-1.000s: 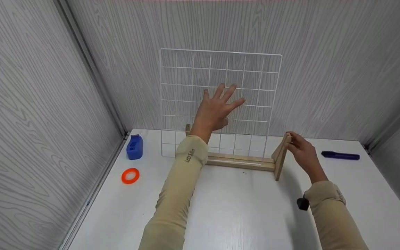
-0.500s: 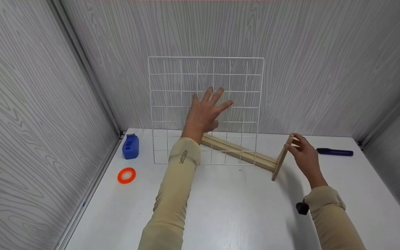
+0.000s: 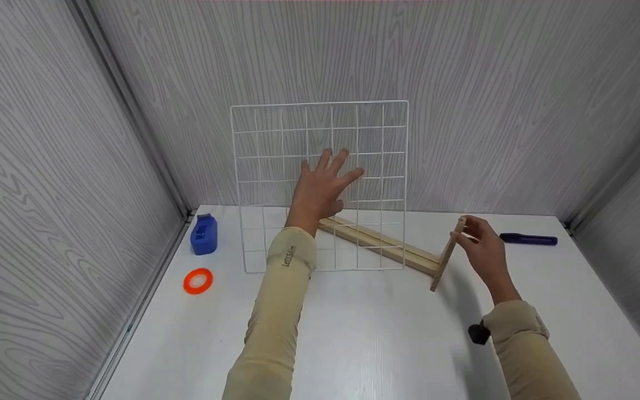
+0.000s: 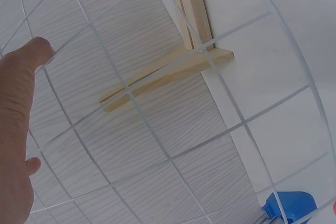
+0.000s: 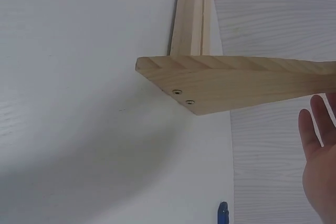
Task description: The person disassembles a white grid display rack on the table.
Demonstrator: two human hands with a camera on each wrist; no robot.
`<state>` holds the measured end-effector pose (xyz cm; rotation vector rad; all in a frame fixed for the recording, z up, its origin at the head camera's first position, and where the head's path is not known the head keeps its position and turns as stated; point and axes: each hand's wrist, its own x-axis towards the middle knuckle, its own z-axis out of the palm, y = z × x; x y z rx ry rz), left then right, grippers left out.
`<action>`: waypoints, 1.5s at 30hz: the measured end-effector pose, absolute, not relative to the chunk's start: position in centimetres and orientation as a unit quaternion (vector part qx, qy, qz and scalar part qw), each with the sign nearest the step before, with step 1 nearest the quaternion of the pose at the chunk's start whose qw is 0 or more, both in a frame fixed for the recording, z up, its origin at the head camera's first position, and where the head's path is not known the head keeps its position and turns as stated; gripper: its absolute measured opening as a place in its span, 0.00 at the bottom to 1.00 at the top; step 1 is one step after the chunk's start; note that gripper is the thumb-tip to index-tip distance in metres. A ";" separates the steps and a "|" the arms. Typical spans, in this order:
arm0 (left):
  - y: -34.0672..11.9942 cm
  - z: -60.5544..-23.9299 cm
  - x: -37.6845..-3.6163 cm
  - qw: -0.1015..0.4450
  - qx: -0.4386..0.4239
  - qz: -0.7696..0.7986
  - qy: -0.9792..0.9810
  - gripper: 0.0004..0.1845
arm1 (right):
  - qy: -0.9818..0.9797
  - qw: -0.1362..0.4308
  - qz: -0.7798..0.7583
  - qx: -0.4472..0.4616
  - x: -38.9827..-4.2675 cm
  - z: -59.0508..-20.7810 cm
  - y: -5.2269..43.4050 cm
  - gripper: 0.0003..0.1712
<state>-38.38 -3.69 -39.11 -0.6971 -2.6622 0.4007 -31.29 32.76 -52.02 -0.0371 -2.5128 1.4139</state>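
Observation:
My left hand [image 3: 317, 191] holds a white wire grid panel [image 3: 358, 153] upright at its middle, fingers spread across the wires. In the left wrist view, a fingertip lies over a wire of the panel [image 4: 169, 158]. Behind the panel, a wooden stand with a grooved bar [image 3: 378, 244] runs at a slant across the table. My right hand [image 3: 484, 253] pinches the top of the stand's right end board [image 3: 446, 255], thumb on one side and fingers on the other. Two screw heads show in that end board [image 5: 210, 80] in the right wrist view.
On the left of the white table [image 3: 375, 333] stand a blue tape dispenser [image 3: 204, 234] and, nearer, an orange ring [image 3: 198, 281]. A dark blue pen-like item [image 3: 529, 239] lies at the back right. Wood-grain panels [image 3: 464, 111] close the back and sides.
The grid panel has come off the stand, moving left and nearer with my left hand. The stand's far end has swung back, while my right hand keeps hold of the near end board.

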 end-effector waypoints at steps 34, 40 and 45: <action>-4.7 -45.4 -37.5 0.098 -0.240 0.084 -0.962 0.43 | -0.826 0.138 0.545 0.039 -27.2 -52.4 33.2 0.27; -4.9 -45.8 -37.2 0.077 -0.246 0.081 -0.963 0.45 | -0.816 0.146 0.558 0.041 -26.5 -52.5 33.4 0.27; -5.4 -46.6 -37.0 0.070 -0.246 0.067 -0.964 0.47 | -0.820 0.153 0.550 0.037 -26.1 -52.7 33.6 0.27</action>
